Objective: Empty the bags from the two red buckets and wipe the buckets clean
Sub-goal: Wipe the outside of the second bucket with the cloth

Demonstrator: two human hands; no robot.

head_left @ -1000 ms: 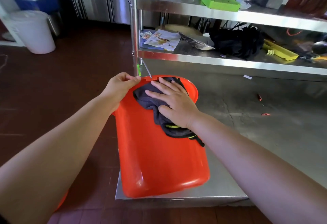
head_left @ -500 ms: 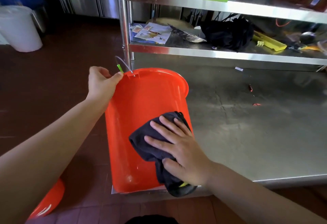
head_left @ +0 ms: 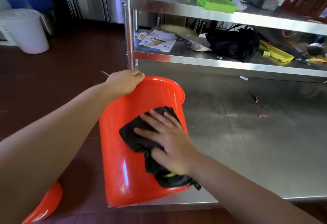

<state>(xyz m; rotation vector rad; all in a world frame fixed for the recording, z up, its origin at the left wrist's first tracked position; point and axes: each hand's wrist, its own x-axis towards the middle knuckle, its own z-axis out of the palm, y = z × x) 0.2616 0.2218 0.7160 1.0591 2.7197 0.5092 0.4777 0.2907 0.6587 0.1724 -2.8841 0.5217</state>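
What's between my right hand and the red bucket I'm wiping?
Only the dark cloth: the right hand presses it flat against the outer wall of the red bucket. The left hand grips the rim directly, with nothing between.

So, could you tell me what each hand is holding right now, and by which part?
Left hand grips the red bucket by its rim. Right hand presses the dark cloth flat against its outer wall.

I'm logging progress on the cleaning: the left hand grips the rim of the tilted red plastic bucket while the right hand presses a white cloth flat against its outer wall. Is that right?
Not quite: the cloth is dark, nearly black, not white. In the head view, the left hand grips the rim of the tilted red plastic bucket while the right hand presses the dark cloth flat against its outer wall.
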